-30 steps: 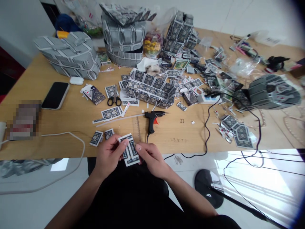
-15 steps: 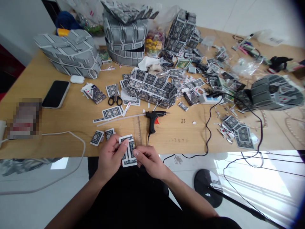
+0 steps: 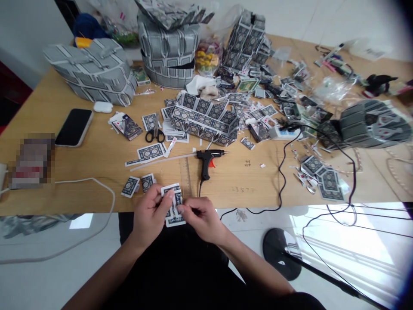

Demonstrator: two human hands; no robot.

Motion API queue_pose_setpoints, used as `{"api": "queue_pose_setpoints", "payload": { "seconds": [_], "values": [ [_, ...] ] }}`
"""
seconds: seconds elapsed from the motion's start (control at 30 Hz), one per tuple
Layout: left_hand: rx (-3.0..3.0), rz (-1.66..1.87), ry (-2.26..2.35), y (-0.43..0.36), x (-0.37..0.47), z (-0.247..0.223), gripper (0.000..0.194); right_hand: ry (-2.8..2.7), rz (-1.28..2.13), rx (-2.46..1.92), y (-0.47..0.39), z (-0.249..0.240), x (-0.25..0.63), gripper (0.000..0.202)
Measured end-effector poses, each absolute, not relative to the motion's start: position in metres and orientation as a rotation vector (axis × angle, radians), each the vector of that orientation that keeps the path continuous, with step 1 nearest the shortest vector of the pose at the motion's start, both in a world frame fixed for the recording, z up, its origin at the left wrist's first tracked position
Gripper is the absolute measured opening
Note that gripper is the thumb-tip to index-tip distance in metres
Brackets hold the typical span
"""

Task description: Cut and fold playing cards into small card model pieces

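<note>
Over the table's front edge I hold a folded playing card piece, patterned dark with white borders and a white strip down its middle. My left hand is closed on its left side, thumb pressed on the front. My right hand pinches its right edge between thumb and bent fingers. Two small card pieces lie just beyond my left hand. A black glue gun with a red trigger rests on the table ahead of my right hand.
Scissors lie beside cut cards. Behind them stands a long card box. Larger woven card structures line the back. A black cable crosses the right side, near a power strip. A phone lies left.
My right thumb has slid slightly down and inward along the card's right edge. The left hand keeps its hold, and the table items stay in place.
</note>
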State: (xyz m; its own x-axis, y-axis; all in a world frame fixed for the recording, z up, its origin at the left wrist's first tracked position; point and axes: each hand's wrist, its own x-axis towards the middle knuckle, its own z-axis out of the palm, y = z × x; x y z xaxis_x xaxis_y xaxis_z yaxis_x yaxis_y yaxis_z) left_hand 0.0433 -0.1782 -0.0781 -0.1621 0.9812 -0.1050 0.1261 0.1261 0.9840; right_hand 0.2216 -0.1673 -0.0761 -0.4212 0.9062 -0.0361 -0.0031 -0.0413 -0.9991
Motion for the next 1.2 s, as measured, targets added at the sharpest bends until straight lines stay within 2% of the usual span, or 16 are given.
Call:
{"api": "queue_pose_setpoints", "payload": {
  "seconds": [0.4,0.87,1.2],
  "values": [
    [1.136,1.144,1.443,-0.179,0.044,-0.083,0.029,-1.464,1.677,-1.014,-0.166,-0.071,0.221,0.053],
    [1.100,1.088,1.357,-0.179,0.037,-0.085,0.035,-1.350,1.846,-1.016,-0.164,-0.073,0.213,0.066],
    [1.043,1.031,1.215,-0.184,0.037,-0.080,0.037,-1.466,1.852,-1.040,-0.154,-0.068,0.219,0.066]
  ]
}}
